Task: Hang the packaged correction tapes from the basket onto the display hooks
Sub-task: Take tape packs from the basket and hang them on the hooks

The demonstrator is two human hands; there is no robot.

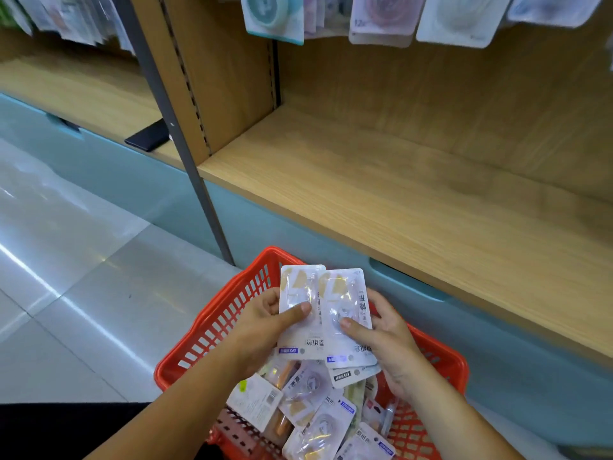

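Observation:
A red plastic basket (229,313) sits low in the head view, filled with several packaged correction tapes (318,423). Above it my left hand (265,323) pinches one white pack (300,293), thumb on its front. My right hand (384,330) grips a second pack (345,293) that overlaps the first, thumb across its clear blister. A third pack (351,375) peeks out beneath them; whether a hand holds it cannot be told. Hanging packaged tapes (384,18) line the top edge; their hooks are out of view.
A bare wooden shelf (398,194) runs across the middle, with a pale blue drawer front (497,360) under it. A grey upright post (185,151) stands left of the basket. A dark flat object (149,136) lies on the left shelf. Glossy tiled floor (66,277) fills the left.

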